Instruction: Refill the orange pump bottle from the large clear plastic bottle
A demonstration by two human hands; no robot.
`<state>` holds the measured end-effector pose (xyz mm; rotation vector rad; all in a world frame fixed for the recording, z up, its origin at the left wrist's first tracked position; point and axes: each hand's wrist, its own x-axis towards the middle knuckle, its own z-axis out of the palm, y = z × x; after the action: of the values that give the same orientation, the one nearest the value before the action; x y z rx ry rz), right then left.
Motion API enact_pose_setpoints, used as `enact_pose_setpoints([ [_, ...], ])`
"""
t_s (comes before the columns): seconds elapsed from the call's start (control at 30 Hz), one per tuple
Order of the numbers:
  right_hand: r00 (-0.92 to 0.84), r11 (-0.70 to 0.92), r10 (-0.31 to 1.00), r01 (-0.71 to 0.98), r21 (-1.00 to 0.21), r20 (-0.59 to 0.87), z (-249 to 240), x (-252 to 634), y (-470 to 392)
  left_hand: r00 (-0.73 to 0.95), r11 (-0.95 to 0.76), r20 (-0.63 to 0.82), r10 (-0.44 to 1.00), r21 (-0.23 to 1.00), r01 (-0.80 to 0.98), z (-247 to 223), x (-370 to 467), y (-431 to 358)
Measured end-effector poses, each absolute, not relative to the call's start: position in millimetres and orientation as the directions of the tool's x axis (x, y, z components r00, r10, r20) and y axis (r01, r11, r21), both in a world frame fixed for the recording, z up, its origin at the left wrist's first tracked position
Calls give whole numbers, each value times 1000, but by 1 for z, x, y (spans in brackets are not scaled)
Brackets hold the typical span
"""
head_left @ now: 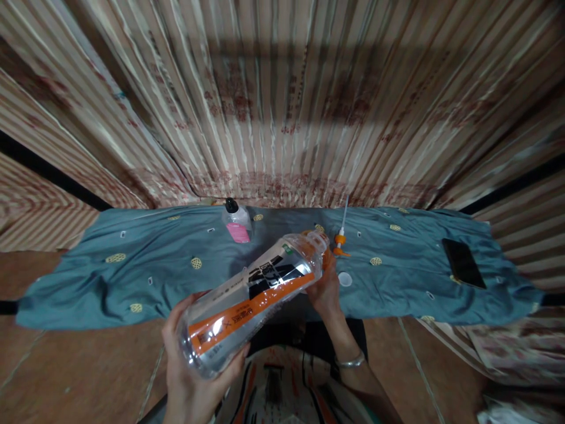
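Observation:
Across my front I hold a large clear plastic bottle [256, 294], tilted, with a black and orange label and its neck pointing up to the right. My left hand [194, 365] wraps around the base. Near the neck, my right hand [324, 288] grips it from behind and below; some of its fingers are hidden by the bottle. No cap shows on the neck. Just right of it, an orange and white pump head [339, 238] with a long tube lies on the cloth. A small whitish disc [345, 278] lies beside my right hand.
A small clear bottle [237, 224] with a black top and pink label stands toward the back. On the right lies a dark phone [463, 262]. Teal patterned cloth [168, 259] covers the table, and a striped curtain [273, 118] hangs behind it.

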<state>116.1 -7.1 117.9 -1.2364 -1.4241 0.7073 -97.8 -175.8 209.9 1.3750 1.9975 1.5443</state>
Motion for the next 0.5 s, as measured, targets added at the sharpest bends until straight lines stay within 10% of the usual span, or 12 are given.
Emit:
enact_pose_setpoints([
  [0.5, 102, 240, 953, 318, -917, 285, 122, 115, -6, -716, 51, 227, 660, 938, 343, 213, -82, -172],
])
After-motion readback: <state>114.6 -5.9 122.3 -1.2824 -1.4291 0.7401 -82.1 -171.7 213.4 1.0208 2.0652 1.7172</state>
